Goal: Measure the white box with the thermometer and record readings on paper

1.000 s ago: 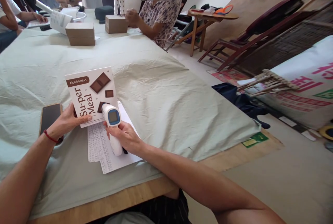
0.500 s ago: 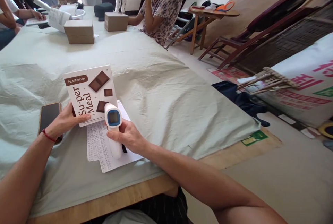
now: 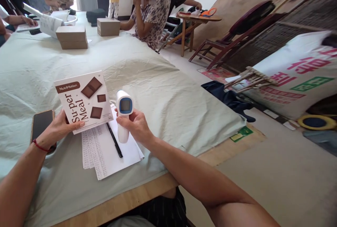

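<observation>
My left hand [image 3: 64, 125] grips the lower left corner of a white and brown meal box [image 3: 89, 109] printed "NutriMotion Su-per Meal", with the thumb across its front. The box is tilted up above the table. In my right hand [image 3: 137, 125] is a white infrared thermometer [image 3: 123, 132], held upright by its handle, its blue-rimmed screen facing me. The thermometer is just right of the box, apart from it. Under both lie sheets of paper [image 3: 113, 165] with handwriting, and a black pen [image 3: 115, 141] rests on them. Left of my left hand lies a phone [image 3: 42, 127], partly covered by my wrist.
A pale cloth [image 3: 158, 93] covers the table. Two cardboard boxes, a nearer one [image 3: 71, 38] and a farther one [image 3: 108, 27], stand toward the far end. Several people are around the table. At right are a wooden chair [image 3: 231, 37] and a large printed sack [image 3: 297, 76].
The thermometer has moved right and up, away from the front of the box, uncovering the box's lower right corner and the pen. The view has shifted slightly right.
</observation>
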A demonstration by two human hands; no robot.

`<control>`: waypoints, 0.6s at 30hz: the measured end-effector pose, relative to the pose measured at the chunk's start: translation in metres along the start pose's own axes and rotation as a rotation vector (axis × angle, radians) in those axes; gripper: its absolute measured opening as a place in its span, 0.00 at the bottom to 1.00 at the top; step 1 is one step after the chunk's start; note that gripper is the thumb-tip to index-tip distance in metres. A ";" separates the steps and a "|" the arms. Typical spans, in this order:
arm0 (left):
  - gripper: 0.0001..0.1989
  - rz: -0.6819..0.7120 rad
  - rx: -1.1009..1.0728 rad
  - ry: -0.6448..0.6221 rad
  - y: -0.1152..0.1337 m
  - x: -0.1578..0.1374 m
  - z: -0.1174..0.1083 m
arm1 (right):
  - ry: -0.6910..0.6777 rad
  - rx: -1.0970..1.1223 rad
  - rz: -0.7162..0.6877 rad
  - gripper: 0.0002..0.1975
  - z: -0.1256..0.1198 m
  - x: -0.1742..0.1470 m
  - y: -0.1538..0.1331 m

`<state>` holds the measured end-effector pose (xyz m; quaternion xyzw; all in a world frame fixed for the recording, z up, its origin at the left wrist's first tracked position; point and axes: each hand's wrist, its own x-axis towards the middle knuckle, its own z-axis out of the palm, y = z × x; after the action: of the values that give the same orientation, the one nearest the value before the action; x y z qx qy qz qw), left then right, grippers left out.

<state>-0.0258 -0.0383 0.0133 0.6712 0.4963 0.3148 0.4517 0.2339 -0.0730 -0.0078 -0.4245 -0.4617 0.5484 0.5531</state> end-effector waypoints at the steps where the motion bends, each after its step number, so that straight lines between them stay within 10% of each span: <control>1: 0.28 -0.003 -0.004 -0.002 0.001 0.000 0.000 | 0.021 0.005 0.001 0.13 -0.002 0.003 0.000; 18: 0.28 -0.029 -0.001 0.000 0.002 -0.002 -0.002 | 0.066 -0.025 0.041 0.15 -0.012 0.014 -0.003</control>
<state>-0.0273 -0.0394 0.0155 0.6638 0.5056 0.3086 0.4567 0.2456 -0.0590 -0.0068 -0.4587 -0.4413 0.5395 0.5511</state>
